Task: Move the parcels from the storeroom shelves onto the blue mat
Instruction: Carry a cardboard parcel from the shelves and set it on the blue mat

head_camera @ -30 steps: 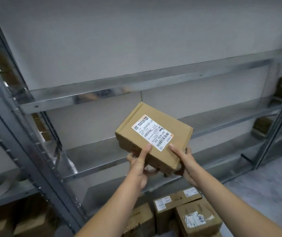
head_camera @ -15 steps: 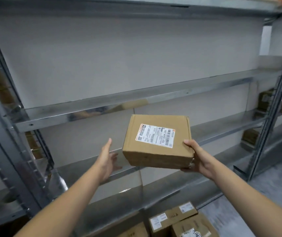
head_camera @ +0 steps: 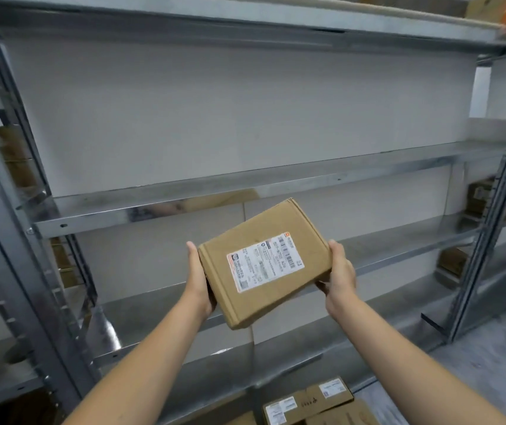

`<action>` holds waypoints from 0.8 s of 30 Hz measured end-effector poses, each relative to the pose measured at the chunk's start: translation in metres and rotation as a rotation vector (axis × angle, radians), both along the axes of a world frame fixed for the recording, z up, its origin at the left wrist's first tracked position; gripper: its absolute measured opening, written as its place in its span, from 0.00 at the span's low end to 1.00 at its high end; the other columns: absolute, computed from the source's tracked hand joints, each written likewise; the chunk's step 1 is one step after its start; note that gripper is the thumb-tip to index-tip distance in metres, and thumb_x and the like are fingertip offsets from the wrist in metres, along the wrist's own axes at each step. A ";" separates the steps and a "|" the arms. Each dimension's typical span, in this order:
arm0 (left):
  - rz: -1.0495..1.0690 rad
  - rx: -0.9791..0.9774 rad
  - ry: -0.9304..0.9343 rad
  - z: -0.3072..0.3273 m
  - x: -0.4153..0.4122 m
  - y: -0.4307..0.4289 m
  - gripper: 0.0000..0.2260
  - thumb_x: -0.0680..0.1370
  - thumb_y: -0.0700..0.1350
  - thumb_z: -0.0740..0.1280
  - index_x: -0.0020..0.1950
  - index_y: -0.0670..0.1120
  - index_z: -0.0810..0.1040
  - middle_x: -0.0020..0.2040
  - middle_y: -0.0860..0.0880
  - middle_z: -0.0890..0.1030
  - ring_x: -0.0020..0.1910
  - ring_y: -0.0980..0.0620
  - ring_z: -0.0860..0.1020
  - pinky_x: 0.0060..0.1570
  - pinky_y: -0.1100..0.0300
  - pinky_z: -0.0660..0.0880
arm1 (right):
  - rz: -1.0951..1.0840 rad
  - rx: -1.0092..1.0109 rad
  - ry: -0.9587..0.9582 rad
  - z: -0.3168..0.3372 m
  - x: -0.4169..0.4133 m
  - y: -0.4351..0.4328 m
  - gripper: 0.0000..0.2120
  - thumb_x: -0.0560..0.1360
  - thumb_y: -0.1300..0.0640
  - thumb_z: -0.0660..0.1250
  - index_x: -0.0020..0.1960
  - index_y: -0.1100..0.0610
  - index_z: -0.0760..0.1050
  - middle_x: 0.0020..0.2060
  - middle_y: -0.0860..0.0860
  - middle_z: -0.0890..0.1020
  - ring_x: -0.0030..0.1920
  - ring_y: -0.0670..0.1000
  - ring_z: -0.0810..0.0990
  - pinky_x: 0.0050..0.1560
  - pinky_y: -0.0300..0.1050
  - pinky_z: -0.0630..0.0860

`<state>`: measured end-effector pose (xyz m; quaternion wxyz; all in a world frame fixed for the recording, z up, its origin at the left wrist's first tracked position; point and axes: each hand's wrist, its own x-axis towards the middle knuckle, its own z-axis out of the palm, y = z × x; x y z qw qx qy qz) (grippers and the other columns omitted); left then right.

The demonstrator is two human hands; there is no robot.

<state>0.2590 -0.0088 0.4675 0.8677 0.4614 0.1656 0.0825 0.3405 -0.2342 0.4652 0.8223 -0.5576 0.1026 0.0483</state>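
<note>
Centrally, one labelled cardboard parcel (head_camera: 264, 265) was held tilted, clear of the metal shelves (head_camera: 245, 185). Left hand (head_camera: 198, 280) gripped its left edge, right hand (head_camera: 339, 274) its right corner, each curled round it. Further boxes (head_camera: 306, 403) lay below.

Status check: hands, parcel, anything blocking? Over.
Left hand and right hand both hold the parcel, tilted, off the shelves. Blue mat not in view. Nothing seen blocking.

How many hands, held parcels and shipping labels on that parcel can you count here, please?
hands: 2, left hand and right hand
held parcel: 1
shipping label on it: 1
Total: 4
</note>
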 end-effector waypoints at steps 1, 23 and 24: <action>0.003 -0.043 0.025 -0.004 -0.001 -0.005 0.44 0.69 0.79 0.45 0.59 0.48 0.81 0.54 0.42 0.84 0.51 0.40 0.83 0.44 0.47 0.81 | -0.105 0.006 0.010 -0.003 -0.003 0.004 0.27 0.63 0.33 0.65 0.51 0.52 0.74 0.58 0.54 0.72 0.51 0.53 0.78 0.56 0.56 0.78; 0.277 0.611 0.350 -0.101 -0.135 0.045 0.17 0.82 0.62 0.48 0.59 0.55 0.70 0.57 0.57 0.74 0.56 0.55 0.72 0.61 0.52 0.67 | 0.530 -0.391 -0.096 -0.082 -0.119 0.097 0.21 0.75 0.37 0.61 0.64 0.45 0.71 0.55 0.47 0.82 0.53 0.50 0.81 0.49 0.51 0.79; 0.310 0.593 0.358 -0.103 -0.153 0.055 0.18 0.80 0.65 0.49 0.58 0.55 0.68 0.55 0.56 0.74 0.53 0.56 0.72 0.57 0.53 0.66 | 0.574 -0.413 -0.122 -0.082 -0.129 0.112 0.20 0.76 0.37 0.61 0.64 0.44 0.70 0.56 0.47 0.82 0.55 0.51 0.80 0.55 0.55 0.78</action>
